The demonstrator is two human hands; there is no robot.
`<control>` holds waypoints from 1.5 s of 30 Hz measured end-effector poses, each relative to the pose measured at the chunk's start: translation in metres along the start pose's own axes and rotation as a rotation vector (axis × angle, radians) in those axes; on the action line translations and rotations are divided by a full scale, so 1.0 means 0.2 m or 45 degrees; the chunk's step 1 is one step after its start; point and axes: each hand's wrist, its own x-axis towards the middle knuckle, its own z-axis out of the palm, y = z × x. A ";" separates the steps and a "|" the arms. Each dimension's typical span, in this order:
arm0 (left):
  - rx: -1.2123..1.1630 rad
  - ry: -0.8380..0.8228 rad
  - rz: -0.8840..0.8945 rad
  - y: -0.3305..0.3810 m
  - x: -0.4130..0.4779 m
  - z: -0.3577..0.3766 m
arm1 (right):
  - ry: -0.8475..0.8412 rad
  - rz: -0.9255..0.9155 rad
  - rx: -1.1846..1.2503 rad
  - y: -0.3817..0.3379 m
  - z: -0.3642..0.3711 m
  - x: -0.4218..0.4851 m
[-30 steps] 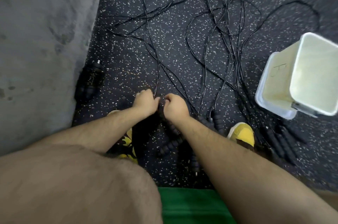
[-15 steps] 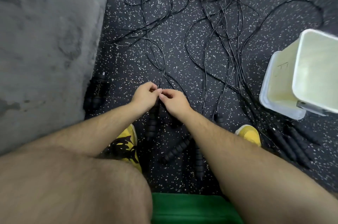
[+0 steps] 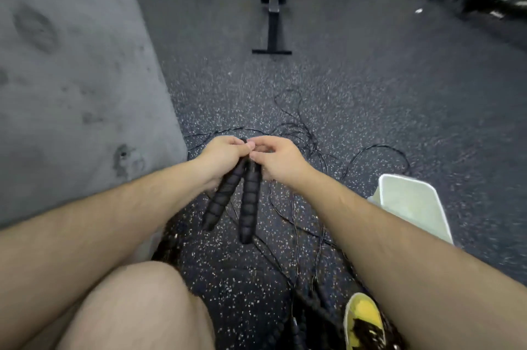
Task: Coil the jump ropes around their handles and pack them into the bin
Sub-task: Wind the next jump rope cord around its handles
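Left hand [image 3: 225,154] had its fingers [image 3: 236,142] curled round the tops of both black handles [image 3: 248,207], which just dangled below them; right hand [image 3: 278,157] pinched the same tops.

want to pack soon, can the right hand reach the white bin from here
Probably yes: the bin sits on the floor close beside the right forearm, with nothing standing between them. The right hand would first have to free its grip on the handles.
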 end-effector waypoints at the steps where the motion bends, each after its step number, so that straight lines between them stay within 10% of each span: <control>1: 0.022 0.023 0.050 0.10 -0.03 0.00 | 0.010 0.018 0.035 -0.10 -0.03 -0.02; 15: 0.713 0.120 0.303 0.39 -0.35 0.15 | 0.202 -0.426 -0.804 -0.40 -0.31 -0.09; 26: 0.479 0.170 0.575 0.48 -0.19 0.23 | 0.137 -0.400 -0.082 -0.38 -0.43 -0.10; 35: 0.025 0.037 0.686 0.52 -0.24 0.13 | -0.061 -0.145 -0.527 -0.29 -0.33 -0.06; 45: 0.556 -0.023 0.408 0.37 -0.13 0.15 | 0.276 -0.515 -0.026 -0.56 -0.38 -0.08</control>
